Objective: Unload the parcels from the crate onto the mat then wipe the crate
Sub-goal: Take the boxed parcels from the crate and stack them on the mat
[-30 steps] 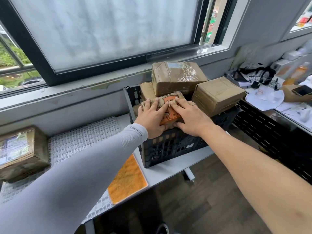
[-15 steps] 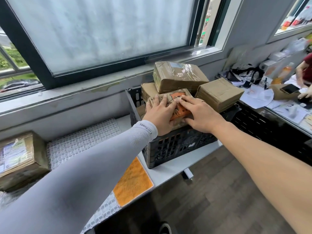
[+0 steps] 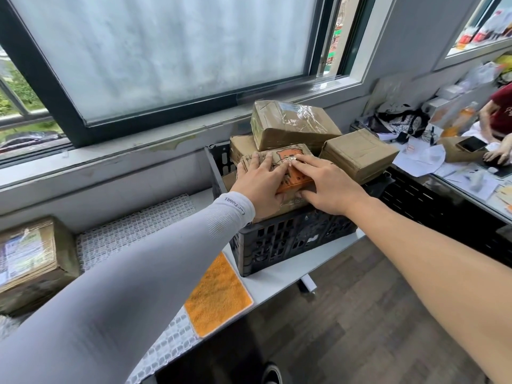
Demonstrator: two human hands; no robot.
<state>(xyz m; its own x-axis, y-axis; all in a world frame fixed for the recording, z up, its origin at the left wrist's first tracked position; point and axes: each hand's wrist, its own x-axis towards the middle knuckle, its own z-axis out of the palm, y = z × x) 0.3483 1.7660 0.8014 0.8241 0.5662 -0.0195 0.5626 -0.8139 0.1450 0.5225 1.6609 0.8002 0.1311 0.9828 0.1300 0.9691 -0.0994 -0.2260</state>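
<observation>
A black plastic crate [image 3: 291,242] stands on the white table, piled with several brown parcels. Both my hands lie on the front parcel [image 3: 293,155], which has an orange print. My left hand [image 3: 260,181] rests flat on its left half, fingers straight. My right hand [image 3: 327,181] lies flat on its right half, thumb at the front edge. Behind it sit a taped parcel [image 3: 293,123] on top, a parcel [image 3: 360,153] at the right and one [image 3: 241,148] at the back left. A white mesh mat [image 3: 133,231] lies left of the crate with one parcel [image 3: 30,261] on it.
An orange cloth [image 3: 219,297] lies on the mat's near edge beside the crate. A window and sill run behind the table. To the right is a cluttered desk [image 3: 457,173] where another person [image 3: 501,112] works. Wooden floor lies below.
My hands stay on the front parcel, sliding slightly further over its top. The view has shifted a little, bringing the person at the right desk into sight.
</observation>
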